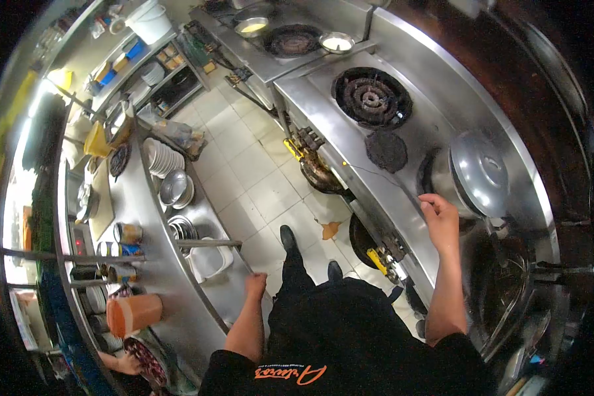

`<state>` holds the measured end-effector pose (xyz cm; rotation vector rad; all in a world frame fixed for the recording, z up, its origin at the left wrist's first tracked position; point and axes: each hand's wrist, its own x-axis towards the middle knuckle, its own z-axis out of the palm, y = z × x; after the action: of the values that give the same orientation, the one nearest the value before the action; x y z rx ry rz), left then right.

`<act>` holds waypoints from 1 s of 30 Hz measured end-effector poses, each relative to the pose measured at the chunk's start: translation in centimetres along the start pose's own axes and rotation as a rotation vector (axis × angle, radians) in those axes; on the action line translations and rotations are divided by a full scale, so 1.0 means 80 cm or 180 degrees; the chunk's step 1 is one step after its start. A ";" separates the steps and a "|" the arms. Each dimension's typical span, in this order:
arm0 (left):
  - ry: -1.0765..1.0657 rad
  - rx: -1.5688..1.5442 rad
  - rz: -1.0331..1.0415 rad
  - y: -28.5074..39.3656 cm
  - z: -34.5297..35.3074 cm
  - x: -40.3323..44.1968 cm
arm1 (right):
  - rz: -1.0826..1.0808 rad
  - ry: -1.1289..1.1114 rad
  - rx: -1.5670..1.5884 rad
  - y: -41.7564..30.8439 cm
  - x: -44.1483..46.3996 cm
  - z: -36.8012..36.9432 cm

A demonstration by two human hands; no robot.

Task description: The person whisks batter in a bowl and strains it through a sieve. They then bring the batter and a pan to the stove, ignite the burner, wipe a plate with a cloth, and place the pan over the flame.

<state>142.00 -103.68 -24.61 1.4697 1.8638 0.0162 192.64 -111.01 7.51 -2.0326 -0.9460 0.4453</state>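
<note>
My right hand (440, 214) is closed in a pinch over the steel stove top, beside a big pot with a domed metal lid (480, 173). From its fingers a thin dark stick (383, 173) reaches toward the stove's front edge, and its far tip is a small bright yellow spot. A round black burner plate (386, 150) lies near the stick, and an open burner (371, 98) is beyond it. My left hand (255, 284) is curled shut at the edge of the steel counter, and I see nothing in it.
Stacked plates (163, 158), metal bowls (176, 189) and a white tub (211, 259) sit on the counter's lower shelf. An orange container (133, 315) stands on top. Another person's hand (129, 362) reaches into reddish pieces. Gas valves (383, 261) line the stove front above the tiled floor (244, 178).
</note>
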 end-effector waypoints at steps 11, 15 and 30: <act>0.0733 -0.0465 0.2004 0.425 -0.061 0.225 | 0.0213 0.0699 -0.0277 -0.040 0.070 0.086; 0.0480 -0.0084 0.1727 0.497 -0.045 0.255 | 0.0637 0.0718 -0.0187 -0.049 0.107 0.102; 0.0560 0.0389 0.2137 0.531 -0.035 0.281 | 0.0272 0.1272 -0.1018 0.036 0.315 0.140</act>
<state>174.43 -69.12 -16.05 2.1756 1.4335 0.3672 203.71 -86.99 -0.78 -2.3386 -0.7178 -0.0795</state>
